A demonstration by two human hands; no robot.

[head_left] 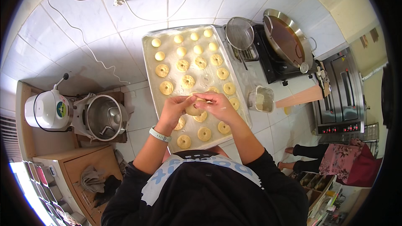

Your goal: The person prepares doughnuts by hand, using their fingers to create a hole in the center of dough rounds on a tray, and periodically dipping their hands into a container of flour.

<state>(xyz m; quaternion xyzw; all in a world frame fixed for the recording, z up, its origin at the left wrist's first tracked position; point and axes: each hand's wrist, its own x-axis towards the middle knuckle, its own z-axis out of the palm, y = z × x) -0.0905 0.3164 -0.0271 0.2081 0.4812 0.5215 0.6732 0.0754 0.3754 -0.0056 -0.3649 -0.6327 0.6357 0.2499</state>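
Note:
Between my two hands is a ring of pale dough, a raw doughnut, held just above a large floured metal tray. My left hand pinches its left side, thumb and fingers closed at the edge. From the right, my right hand grips the same ring, with fingertips near its hole. Several flattened dough rings lie in rows across the middle and near part of the tray. Round dough balls stand in rows at its far end. My hands partly cover the rings beneath them.
Right of the tray are a wire strainer, a plastic tub and a wide pan of brown liquid on a black stove. A mixer bowl stands left, an oven far right. Another person is at lower right.

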